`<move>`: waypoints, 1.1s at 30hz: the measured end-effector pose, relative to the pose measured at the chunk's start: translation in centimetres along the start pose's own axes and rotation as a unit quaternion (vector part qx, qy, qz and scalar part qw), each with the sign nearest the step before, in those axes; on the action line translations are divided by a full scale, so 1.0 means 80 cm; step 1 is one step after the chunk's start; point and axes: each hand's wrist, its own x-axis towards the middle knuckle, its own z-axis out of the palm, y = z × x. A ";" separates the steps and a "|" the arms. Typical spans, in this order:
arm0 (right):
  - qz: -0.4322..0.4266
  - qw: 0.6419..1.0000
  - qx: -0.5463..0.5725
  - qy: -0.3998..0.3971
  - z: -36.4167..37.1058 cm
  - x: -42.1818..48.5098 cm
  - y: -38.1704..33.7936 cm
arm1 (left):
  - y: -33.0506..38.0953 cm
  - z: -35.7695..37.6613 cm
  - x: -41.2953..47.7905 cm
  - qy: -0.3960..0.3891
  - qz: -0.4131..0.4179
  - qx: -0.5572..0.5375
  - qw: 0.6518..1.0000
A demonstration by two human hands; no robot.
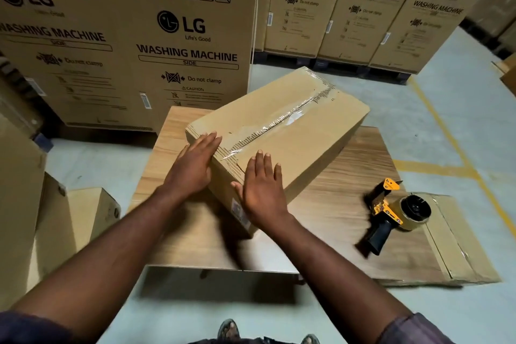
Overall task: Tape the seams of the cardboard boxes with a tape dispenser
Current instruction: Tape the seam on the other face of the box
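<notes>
Centre frame, both hands lie flat with fingers straight, holding nothing. The left hand (192,166) rests on the near-left end of the box (301,145), and the right hand (262,190) lies against its near corner. The box sits skewed on the table (349,176), so an uneven push from open palms would likely slide or spin it rather than seat the tape (279,120). The tape looks wrinkled along the seam and may lift if it isn't rubbed down. At lower right the dispenser (391,212) lies on its side, blade up; a blind reach could catch the teeth. Cartons (173,36) stand behind.
</notes>
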 end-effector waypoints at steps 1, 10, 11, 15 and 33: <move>-0.025 1.000 0.001 0.013 0.001 -0.001 0.016 | 0.007 0.003 -0.007 0.004 0.001 0.003 1.000; -0.110 0.993 0.033 0.010 -0.024 -0.038 0.178 | 0.093 0.036 -0.088 0.064 0.064 0.021 0.996; -0.104 0.994 0.022 0.010 -0.023 -0.043 0.172 | 0.097 0.038 -0.088 0.069 0.056 0.027 0.996; -0.088 0.996 0.025 0.024 -0.020 -0.054 0.174 | 0.113 0.042 -0.087 0.068 0.056 -0.001 0.996; 0.012 0.873 0.292 0.391 0.028 -0.143 0.298 | 0.262 0.079 -0.114 0.096 0.069 -0.071 0.990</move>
